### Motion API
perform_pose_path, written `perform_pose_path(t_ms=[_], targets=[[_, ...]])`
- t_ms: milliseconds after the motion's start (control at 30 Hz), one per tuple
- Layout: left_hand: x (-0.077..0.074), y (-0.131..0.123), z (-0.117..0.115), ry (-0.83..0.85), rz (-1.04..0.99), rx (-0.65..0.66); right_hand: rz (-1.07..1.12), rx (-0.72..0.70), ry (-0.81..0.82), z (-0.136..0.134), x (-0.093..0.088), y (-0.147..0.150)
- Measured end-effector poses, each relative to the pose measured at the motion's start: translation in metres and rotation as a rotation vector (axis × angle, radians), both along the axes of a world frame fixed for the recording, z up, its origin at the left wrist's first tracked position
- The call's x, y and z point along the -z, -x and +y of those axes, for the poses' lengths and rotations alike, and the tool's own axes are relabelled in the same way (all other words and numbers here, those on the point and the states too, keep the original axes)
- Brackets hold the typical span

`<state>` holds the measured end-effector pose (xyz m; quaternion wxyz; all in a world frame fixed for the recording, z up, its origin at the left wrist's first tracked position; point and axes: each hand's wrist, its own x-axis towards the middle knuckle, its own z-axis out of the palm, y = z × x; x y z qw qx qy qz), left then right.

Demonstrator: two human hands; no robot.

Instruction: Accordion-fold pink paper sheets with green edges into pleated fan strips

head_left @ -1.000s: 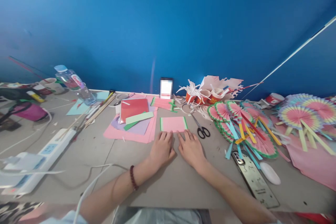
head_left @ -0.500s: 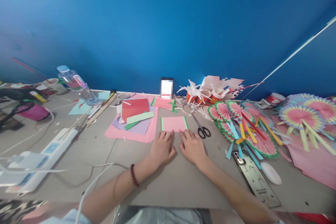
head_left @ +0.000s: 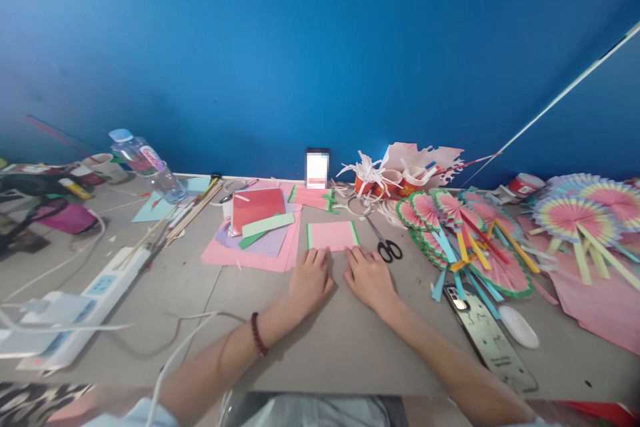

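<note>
Head view — your left hand [head_left: 311, 280], right hand [head_left: 370, 278] rest at near edge of pink paper [head_left: 332, 235] — fingers [head_left: 311, 257] released.

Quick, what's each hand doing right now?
Left hand: open, palm down, fingertips at the pink paper's near edge.
Right hand: open, palm down, fingertips by that edge.

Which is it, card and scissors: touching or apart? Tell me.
Apart. The head view shows a strip of table between the card and the scissors.
</note>
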<state>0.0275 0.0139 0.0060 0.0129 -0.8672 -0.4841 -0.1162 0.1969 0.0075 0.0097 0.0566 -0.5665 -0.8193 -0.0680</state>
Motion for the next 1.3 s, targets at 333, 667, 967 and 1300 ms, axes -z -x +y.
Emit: perform_pose_path(t_ms=[333, 667, 967, 1300], targets=[[0.014, 0.018, 0.025, -0.044, -0.107, 0.061, 0.168, 0.010, -0.110, 0.011, 0.009, -0.013], [0.022, 0.030, 0.049, -0.105, -0.188, 0.160, 0.498, -0.003, -0.055, 0.032, 0.017, -0.026], [0.014, 0.030, 0.046, -0.185, -0.189, 0.171, 0.474, -0.032, -0.087, 0.031, 0.014, -0.025], [0.008, 0.031, 0.045, -0.237, -0.475, 0.274, 0.527, -0.004, -0.077, 0.026, 0.002, -0.025]])
